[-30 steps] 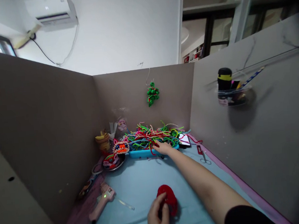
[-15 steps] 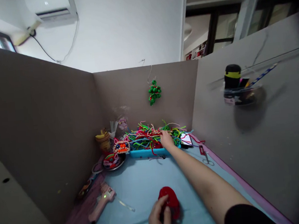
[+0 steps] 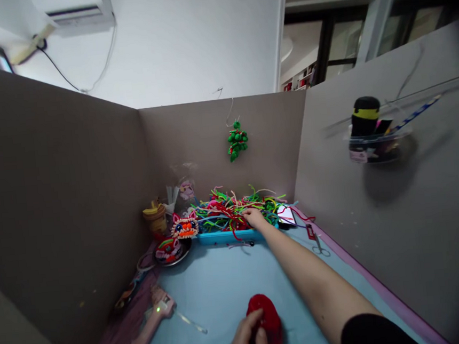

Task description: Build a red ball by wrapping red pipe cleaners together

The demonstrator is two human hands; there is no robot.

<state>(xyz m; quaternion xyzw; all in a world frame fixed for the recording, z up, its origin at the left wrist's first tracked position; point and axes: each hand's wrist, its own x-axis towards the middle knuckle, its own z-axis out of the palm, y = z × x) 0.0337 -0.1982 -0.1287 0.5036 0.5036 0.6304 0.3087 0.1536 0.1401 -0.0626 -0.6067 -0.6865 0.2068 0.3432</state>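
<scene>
My left hand [image 3: 248, 341] is at the bottom edge, fingers closed on a red fuzzy craft piece [image 3: 267, 318] that rests on the light blue mat [image 3: 219, 285]. My right arm stretches forward. My right hand [image 3: 254, 217] lies in the pile of coloured pipe cleaners [image 3: 233, 210] heaped in a blue tray [image 3: 223, 238] at the back of the desk. Its fingers curl down among the red strands; whether they grip one is hidden.
A pink glue gun [image 3: 152, 318] lies at the left. A dish of small crafts [image 3: 169, 250], a cat-face craft [image 3: 185, 228], a phone [image 3: 286, 214] and scissors [image 3: 314, 239] sit near the tray. Brown partition walls enclose the desk; a green ornament [image 3: 236, 142] hangs behind, and a holder [image 3: 371, 141] on the right wall.
My right hand moved from the tray's front edge deeper into the pipe cleaners, then shifted slightly back. The left hand stayed on the red piece. The camera tilted a little.
</scene>
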